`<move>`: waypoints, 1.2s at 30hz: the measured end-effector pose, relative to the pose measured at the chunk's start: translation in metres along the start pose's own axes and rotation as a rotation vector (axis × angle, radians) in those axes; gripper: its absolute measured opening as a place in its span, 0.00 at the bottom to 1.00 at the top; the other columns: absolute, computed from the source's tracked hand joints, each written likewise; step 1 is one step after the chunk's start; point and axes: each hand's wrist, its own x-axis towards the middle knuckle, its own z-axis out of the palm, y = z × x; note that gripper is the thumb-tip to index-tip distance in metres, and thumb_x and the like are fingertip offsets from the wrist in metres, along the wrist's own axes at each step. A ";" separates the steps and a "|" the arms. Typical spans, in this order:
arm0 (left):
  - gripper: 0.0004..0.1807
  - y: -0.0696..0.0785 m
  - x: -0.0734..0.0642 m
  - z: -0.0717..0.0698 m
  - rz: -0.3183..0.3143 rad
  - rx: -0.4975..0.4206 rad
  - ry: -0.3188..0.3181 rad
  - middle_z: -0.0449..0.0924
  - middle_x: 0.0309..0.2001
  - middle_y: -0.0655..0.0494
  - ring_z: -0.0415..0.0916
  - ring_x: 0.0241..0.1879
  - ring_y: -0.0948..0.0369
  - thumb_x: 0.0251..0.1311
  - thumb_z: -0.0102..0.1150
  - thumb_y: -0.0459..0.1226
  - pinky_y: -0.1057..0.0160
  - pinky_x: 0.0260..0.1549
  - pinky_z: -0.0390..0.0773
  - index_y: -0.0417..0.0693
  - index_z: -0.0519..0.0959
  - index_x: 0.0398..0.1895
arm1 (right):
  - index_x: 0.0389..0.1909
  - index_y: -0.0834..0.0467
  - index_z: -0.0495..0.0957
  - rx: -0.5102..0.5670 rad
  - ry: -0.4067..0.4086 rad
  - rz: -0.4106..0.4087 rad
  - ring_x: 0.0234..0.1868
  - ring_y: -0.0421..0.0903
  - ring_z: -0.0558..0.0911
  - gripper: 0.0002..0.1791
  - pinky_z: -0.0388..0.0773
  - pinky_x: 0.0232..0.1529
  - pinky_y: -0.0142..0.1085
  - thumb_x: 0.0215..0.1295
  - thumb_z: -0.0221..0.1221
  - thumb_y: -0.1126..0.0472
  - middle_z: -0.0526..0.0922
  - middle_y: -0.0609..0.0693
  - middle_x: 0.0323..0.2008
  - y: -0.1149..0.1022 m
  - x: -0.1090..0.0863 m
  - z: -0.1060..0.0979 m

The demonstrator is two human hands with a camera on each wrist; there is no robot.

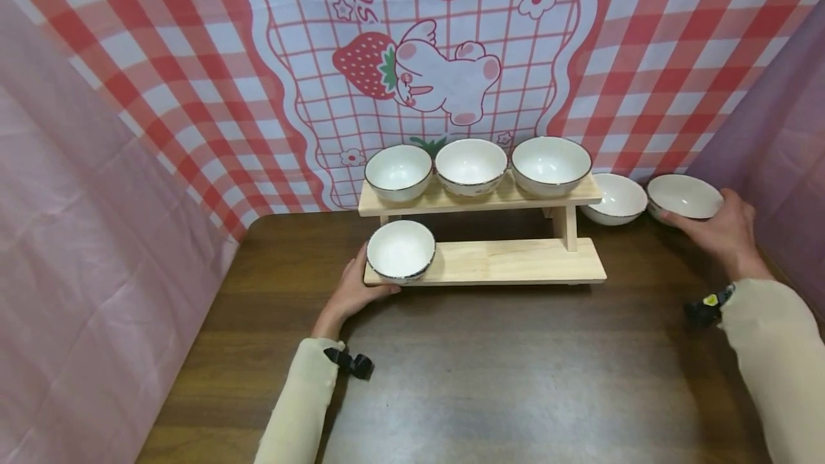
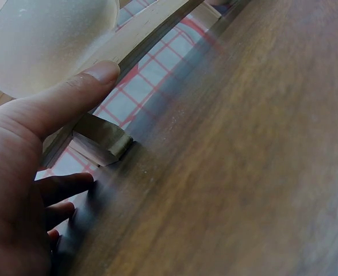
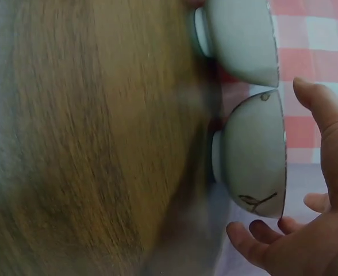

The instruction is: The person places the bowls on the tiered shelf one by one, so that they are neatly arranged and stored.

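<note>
At the left end of a two-tier wooden stand's lower board point(image 1: 515, 261), my left hand point(image 1: 354, 291) is beside a white dark-rimmed bowl point(image 1: 401, 250). In the left wrist view its thumb point(image 2: 80, 92) lies along the board's front edge, while the other fingers spread loosely below, near the tabletop. Over at the far right, my right hand point(image 1: 725, 231) reaches around another white bowl point(image 1: 684, 196) on the table. Its fingers point(image 3: 246, 241) and thumb are spread about that bowl's rim; whether a fingertip touches is hard to tell. A brown twig-like mark point(image 3: 258, 201) shows on the bowl's side.
The upper board point(image 1: 477, 200) carries three white bowls in a row: left point(image 1: 398, 172), middle point(image 1: 471, 165) and right point(image 1: 551, 165). One more bowl point(image 1: 615, 199) stands between the stand and my right hand's bowl. A checked strawberry cloth point(image 1: 303, 56) hangs behind the brown table point(image 1: 503, 378).
</note>
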 end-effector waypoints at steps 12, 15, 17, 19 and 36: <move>0.59 -0.002 0.001 -0.001 0.033 0.003 0.009 0.67 0.73 0.49 0.64 0.72 0.46 0.41 0.82 0.41 0.40 0.70 0.63 0.60 0.56 0.78 | 0.70 0.78 0.47 -0.141 -0.119 -0.085 0.60 0.77 0.56 0.61 0.63 0.52 0.70 0.57 0.65 0.36 0.55 0.81 0.60 0.002 0.028 -0.006; 0.59 -0.002 0.002 -0.001 0.045 -0.002 0.005 0.67 0.73 0.48 0.64 0.72 0.46 0.41 0.82 0.41 0.40 0.70 0.64 0.59 0.56 0.78 | 0.68 0.78 0.49 -0.160 -0.133 -0.108 0.56 0.76 0.58 0.60 0.64 0.46 0.66 0.55 0.66 0.37 0.59 0.80 0.56 0.005 0.034 -0.006; 0.60 -0.003 0.002 0.000 0.043 0.004 0.005 0.67 0.73 0.48 0.64 0.72 0.46 0.41 0.83 0.41 0.41 0.70 0.64 0.58 0.56 0.78 | 0.68 0.77 0.49 -0.170 -0.147 -0.114 0.55 0.76 0.58 0.60 0.64 0.44 0.65 0.55 0.66 0.36 0.59 0.80 0.55 0.008 0.036 -0.006; 0.60 -0.004 0.002 0.001 0.039 0.006 0.003 0.67 0.73 0.49 0.64 0.71 0.47 0.41 0.83 0.41 0.41 0.70 0.64 0.59 0.56 0.78 | 0.68 0.77 0.50 -0.185 -0.155 -0.115 0.54 0.77 0.59 0.60 0.64 0.44 0.66 0.54 0.66 0.36 0.59 0.81 0.54 0.010 0.037 -0.006; 0.60 -0.002 0.001 0.001 0.011 0.013 0.002 0.67 0.73 0.49 0.63 0.72 0.46 0.41 0.82 0.41 0.41 0.71 0.63 0.60 0.55 0.79 | 0.64 0.80 0.50 -0.288 -0.240 -0.125 0.52 0.77 0.58 0.61 0.65 0.46 0.70 0.54 0.64 0.32 0.57 0.82 0.52 0.008 0.055 -0.006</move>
